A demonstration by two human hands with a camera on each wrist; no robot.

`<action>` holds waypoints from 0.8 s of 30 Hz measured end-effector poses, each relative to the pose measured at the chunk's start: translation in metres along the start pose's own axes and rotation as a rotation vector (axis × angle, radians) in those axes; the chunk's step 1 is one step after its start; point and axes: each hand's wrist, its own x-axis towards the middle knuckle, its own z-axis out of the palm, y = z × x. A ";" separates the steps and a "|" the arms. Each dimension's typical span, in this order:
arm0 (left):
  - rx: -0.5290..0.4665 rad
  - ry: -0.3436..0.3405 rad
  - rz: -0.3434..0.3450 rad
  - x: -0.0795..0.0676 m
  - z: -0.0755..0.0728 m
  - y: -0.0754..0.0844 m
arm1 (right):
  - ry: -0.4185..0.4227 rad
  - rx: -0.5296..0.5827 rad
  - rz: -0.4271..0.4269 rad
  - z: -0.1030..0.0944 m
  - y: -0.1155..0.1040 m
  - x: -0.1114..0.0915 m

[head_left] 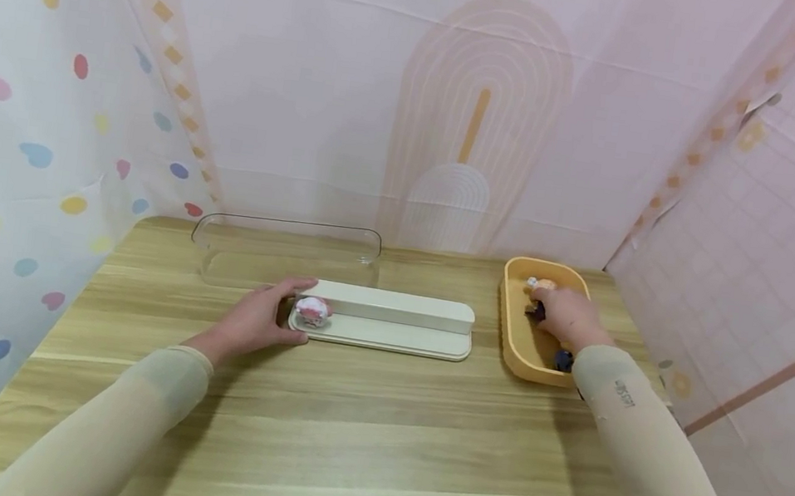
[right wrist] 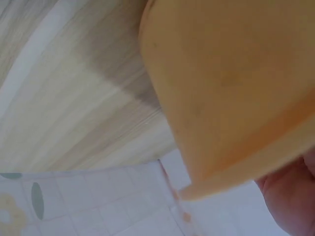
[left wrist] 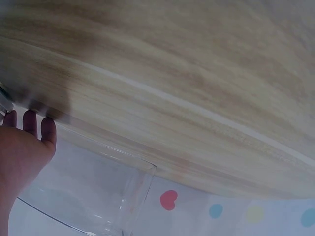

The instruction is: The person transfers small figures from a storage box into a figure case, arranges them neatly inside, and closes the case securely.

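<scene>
A cream two-step display base (head_left: 386, 332) lies on the wooden table. On its lower step at the left end stands a small pink-and-white figurine (head_left: 313, 311). My left hand (head_left: 258, 322) grips that end, thumb at the front edge and fingers at the back. To the right, my right hand (head_left: 569, 316) reaches into a yellow tray (head_left: 510, 338), its fingertips on a small dark figurine (head_left: 535, 310). An orange-and-white figurine (head_left: 542, 284) lies just behind these fingers. Nearer the tray's front sits a dark blue figurine (head_left: 564, 360), partly covered by the wrist.
Behind the base stands a clear plastic cover (head_left: 285, 246) with a dark rim, near the table's back edge. Patterned curtains (head_left: 296, 101) enclose the table (head_left: 371, 446) at the back and both sides. The tray's outer wall (right wrist: 226, 78) fills much of the right wrist view.
</scene>
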 end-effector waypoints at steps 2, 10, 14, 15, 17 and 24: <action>-0.002 0.000 0.000 0.001 0.001 0.000 | -0.003 -0.020 -0.025 0.000 -0.002 -0.001; -0.007 0.004 0.009 0.003 0.003 -0.001 | 0.069 0.193 0.010 0.003 -0.005 -0.004; -0.012 0.004 0.006 0.003 0.003 -0.001 | 0.096 0.373 0.054 0.002 -0.005 -0.007; -0.013 0.003 0.001 0.003 0.002 -0.001 | 0.105 0.389 0.049 0.001 -0.005 -0.007; -0.015 0.004 0.004 0.002 0.002 0.000 | 0.110 0.400 0.024 0.000 -0.003 -0.009; -0.010 0.005 -0.004 0.001 0.002 -0.001 | 0.081 0.209 0.026 -0.007 -0.001 -0.017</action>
